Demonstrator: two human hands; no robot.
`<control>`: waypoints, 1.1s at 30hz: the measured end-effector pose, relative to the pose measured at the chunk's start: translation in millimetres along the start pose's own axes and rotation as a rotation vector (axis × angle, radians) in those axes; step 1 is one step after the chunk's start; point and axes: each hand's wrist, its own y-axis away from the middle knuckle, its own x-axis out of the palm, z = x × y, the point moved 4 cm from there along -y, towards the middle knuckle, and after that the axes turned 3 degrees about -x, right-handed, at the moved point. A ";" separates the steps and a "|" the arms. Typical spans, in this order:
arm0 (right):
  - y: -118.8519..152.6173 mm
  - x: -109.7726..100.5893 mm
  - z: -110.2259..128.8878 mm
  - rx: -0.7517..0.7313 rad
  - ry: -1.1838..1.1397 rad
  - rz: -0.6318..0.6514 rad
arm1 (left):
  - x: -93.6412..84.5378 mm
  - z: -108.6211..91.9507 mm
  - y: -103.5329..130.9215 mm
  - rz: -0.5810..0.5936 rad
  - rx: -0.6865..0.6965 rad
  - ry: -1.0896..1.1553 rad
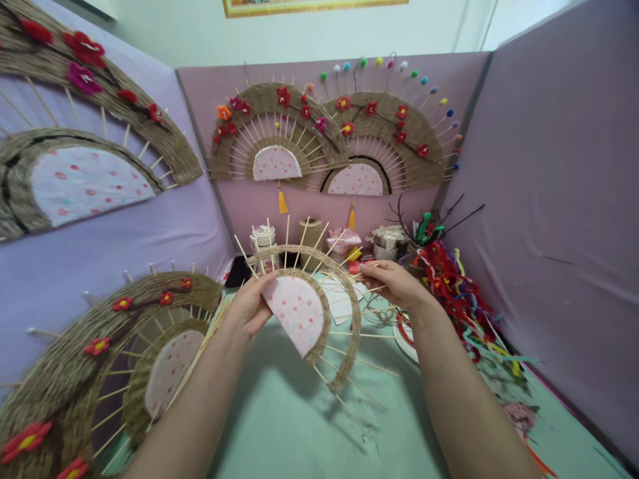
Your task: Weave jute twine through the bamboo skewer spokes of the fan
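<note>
My left hand (253, 303) grips a half-round fan (295, 309) by its upper left side, thumb in front. The fan is tilted above the table. It has a pink-dotted white half-disc in the middle, an inner twine band, thin wooden sticks fanning outward and a narrow outer band of woven twine (355, 319). At the fan's right side my right hand (394, 279) has its fingers pinched together close to the stick ends. A small red thing (354, 267) shows at these fingertips; whether they hold it, a stick or twine cannot be made out.
Finished fans (402, 163) with red flowers hang on the back board; others stand at left. Behind my hands are a twine spool (310, 236), a white jar (263, 238) and a pink flower. Colourful pipe cleaners (444, 279) pile up at right. Loose twine lies on the green table (299, 426).
</note>
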 end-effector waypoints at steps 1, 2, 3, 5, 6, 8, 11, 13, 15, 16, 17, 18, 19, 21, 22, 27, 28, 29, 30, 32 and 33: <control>0.0 -0.5 0.2 -0.005 0.006 -0.007 | -0.6 1.9 -1.0 -0.012 0.026 -0.020; -0.1 -1.3 0.1 -0.010 0.015 -0.014 | -1.1 3.8 -1.8 -0.020 0.047 -0.044; -0.4 -2.1 -0.3 -0.013 0.026 -0.018 | -1.5 5.5 -2.5 -0.024 0.063 -0.069; -0.9 -3.8 -1.5 -0.016 0.049 -0.026 | -2.4 7.9 -3.5 -0.030 0.089 -0.109; -1.0 -4.4 -2.1 -0.015 0.059 -0.027 | -2.8 8.5 -4.0 -0.028 0.101 -0.115; -0.6 -4.5 -2.3 -0.016 0.074 -0.027 | -3.5 8.8 -5.1 -0.009 0.122 -0.106; 1.3 -3.3 -0.7 -0.018 0.093 -0.016 | -5.5 7.6 -7.1 0.007 0.144 -0.092; 2.5 -3.0 0.8 -0.026 0.095 -0.005 | -7.2 6.2 -8.6 0.011 0.155 -0.088; 3.0 -3.5 1.9 -0.040 0.084 0.021 | -8.5 4.7 -9.7 0.020 0.167 -0.082; 3.0 -4.0 2.3 -0.050 0.077 0.039 | -9.1 3.9 -10.1 0.024 0.174 -0.082; 3.0 -4.4 2.6 -0.061 0.070 0.063 | -9.6 3.1 -10.4 0.026 0.179 -0.085; 3.0 -4.7 2.7 -0.072 0.064 0.092 | -10.0 2.4 -10.5 0.029 0.182 -0.092; 3.0 -4.9 2.7 -0.084 0.059 0.122 | -10.3 1.7 -10.4 0.032 0.185 -0.098; 3.0 -5.3 2.6 -0.108 0.064 0.178 | -10.6 0.2 -10.1 0.035 0.190 -0.107; 3.0 -5.7 2.3 -0.115 0.075 0.195 | -10.8 -0.5 -9.9 0.033 0.194 -0.109; 1.6 -11.7 2.2 -0.137 0.227 0.142 | -14.7 -6.4 -10.8 -0.020 0.233 -0.123; 1.8 -12.8 3.4 -0.145 0.271 0.111 | -16.0 -8.0 -11.3 -0.034 0.243 -0.128; 2.2 -13.5 5.2 -0.152 0.318 0.076 | -17.3 -9.8 -11.9 -0.047 0.254 -0.130; 2.9 -13.9 7.6 -0.162 0.364 0.031 | -18.5 -11.8 -12.4 -0.061 0.266 -0.130; 5.3 -13.9 13.9 -0.190 0.440 -0.069 | -20.9 -16.1 -12.7 -0.090 0.291 -0.126; 6.7 -13.2 17.1 -0.206 0.466 -0.111 | -21.8 -18.3 -12.5 -0.104 0.303 -0.123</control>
